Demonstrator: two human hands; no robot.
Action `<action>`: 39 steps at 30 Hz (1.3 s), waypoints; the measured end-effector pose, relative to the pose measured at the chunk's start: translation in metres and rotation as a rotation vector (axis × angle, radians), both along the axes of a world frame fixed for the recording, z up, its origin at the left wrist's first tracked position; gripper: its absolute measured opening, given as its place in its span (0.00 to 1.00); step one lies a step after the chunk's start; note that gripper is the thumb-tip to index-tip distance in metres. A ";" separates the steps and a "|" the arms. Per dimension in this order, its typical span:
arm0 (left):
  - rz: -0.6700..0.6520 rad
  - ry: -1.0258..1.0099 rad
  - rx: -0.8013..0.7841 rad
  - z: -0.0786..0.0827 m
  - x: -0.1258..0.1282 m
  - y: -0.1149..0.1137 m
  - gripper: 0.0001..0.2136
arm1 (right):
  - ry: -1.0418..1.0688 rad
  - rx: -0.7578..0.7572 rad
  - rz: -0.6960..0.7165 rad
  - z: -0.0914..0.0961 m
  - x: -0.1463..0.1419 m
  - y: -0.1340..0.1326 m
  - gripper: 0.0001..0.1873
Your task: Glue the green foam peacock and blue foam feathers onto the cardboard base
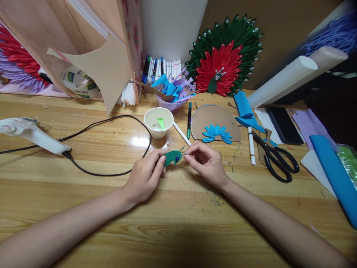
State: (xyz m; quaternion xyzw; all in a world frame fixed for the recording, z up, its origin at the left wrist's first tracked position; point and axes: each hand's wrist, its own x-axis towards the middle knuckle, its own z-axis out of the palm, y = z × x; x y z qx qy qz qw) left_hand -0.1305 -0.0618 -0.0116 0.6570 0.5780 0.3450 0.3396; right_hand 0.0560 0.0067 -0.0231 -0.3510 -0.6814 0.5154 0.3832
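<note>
Two bare hands meet over the wooden table [83,208], with a white glue gun [30,132] at the left and black scissors [276,156] at the right. The left hand [143,176] pinches a small green cutout [172,158] by its rear edge, near a paper cup [158,123]. The right hand [208,163] closes narrow fingertips on the cutout's front tip, where fine stalks stick out.

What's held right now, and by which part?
A small green cutout with a blue dot: the left hand pinches its left end, and the right hand pinches the thin strands at its right end.
</note>
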 end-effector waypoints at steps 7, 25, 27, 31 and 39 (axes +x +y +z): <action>0.011 -0.004 -0.019 0.001 0.001 0.001 0.09 | 0.005 -0.006 0.016 0.000 0.000 0.000 0.03; 0.024 -0.003 -0.034 0.002 0.001 0.001 0.09 | -0.024 0.032 0.002 0.000 0.002 0.000 0.01; 0.024 -0.001 -0.037 0.003 0.001 0.001 0.09 | -0.030 0.035 0.004 0.000 0.002 0.000 0.02; 0.025 -0.005 -0.047 0.004 0.001 0.001 0.10 | -0.033 0.034 0.002 0.000 0.001 0.001 0.02; 0.044 -0.047 -0.056 0.002 0.001 0.002 0.09 | -0.032 -0.002 -0.006 0.003 0.000 0.000 0.04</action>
